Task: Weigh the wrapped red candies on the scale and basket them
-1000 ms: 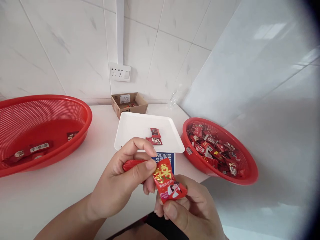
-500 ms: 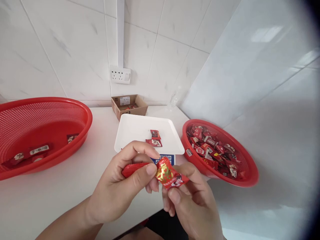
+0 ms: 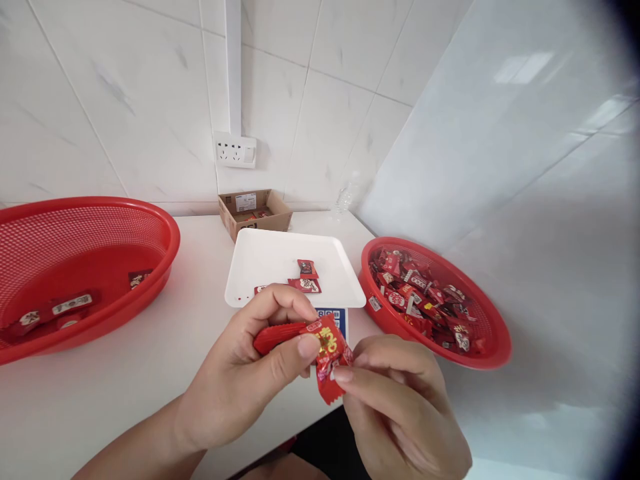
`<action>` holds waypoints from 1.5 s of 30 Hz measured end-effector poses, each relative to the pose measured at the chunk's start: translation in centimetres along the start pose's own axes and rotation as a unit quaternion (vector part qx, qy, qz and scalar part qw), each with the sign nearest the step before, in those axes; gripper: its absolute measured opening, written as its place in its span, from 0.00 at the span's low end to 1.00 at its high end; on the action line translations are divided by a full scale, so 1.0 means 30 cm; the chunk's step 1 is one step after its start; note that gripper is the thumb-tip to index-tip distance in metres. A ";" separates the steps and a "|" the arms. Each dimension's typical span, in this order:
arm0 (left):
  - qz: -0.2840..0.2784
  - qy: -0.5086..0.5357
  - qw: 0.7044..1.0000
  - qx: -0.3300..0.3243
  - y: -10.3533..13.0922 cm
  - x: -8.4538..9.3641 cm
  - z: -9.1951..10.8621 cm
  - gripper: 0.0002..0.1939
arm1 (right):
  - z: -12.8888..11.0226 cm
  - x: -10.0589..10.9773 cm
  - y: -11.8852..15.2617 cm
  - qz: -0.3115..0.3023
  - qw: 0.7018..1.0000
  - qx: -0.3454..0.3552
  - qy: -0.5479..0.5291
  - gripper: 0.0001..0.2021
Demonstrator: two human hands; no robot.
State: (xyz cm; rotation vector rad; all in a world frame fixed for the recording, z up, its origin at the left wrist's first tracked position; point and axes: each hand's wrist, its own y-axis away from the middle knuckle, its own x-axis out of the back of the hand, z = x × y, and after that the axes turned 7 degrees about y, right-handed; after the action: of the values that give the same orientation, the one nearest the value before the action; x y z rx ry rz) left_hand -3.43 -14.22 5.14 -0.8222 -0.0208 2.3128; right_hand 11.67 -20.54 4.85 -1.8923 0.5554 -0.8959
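Red-wrapped sweet (image 3: 331,353) is seen in the head view at lower middle, held up in front of the desk's (image 3: 200,267) white tray (image 3: 270,253). It is placed between the fingertips of 2 hands – just right of the thumb of the left hand (image 3: 245,373) and just left of the fingertips of the right hand (image 3: 407,400). Its long axis is laid from far to near, crosswise to the line between the hands, with the crimped end pointed towards the body. Neither hand can be called nearer, since the sweet is touched by both, though more of it is covered by the left.

The left grip is closed: the sweet's left side is pressed under the thumb, and another red wrapper (image 3: 277,335) is kept within the curled fingers; its contents are hidden. The right grip is almost fully closed, its fingertips set on the sweet's right edge – how firmly cannot be told.

Beyond the hands, 2 sweets (image 3: 305,285) are shown on the tray, with a further wrapper partly hidden. The tray is flanked by a red basket (image 3: 173,243) at left and a heaped red basket (image 3: 493,333) at right.
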 end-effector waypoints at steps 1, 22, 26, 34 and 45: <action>0.001 0.005 1.000 0.006 0.002 0.000 0.000 0.04 | -0.004 0.000 0.001 0.000 1.000 -0.007 -0.006 0.17; -0.007 0.077 0.997 0.000 0.022 -0.005 0.014 0.03 | -0.037 -0.023 0.019 0.029 0.997 -0.048 -0.054 0.14; -0.017 0.082 0.996 0.008 0.018 -0.003 0.014 0.03 | -0.020 0.004 0.038 -0.028 0.998 -0.014 -0.053 0.18; -0.006 0.046 0.999 0.002 0.028 0.006 0.015 0.03 | -0.033 -0.007 0.018 0.021 0.967 -0.171 -0.189 0.11; -0.024 -0.007 0.999 0.041 0.012 -0.002 0.023 0.10 | -0.040 0.034 0.003 -0.117 0.955 -0.215 -0.169 0.06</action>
State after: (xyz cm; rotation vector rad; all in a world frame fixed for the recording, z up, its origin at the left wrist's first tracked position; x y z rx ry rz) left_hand -3.99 -14.40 5.65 -0.7568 0.0469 2.2584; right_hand 11.38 -21.97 5.49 -2.4866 0.3379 -0.6037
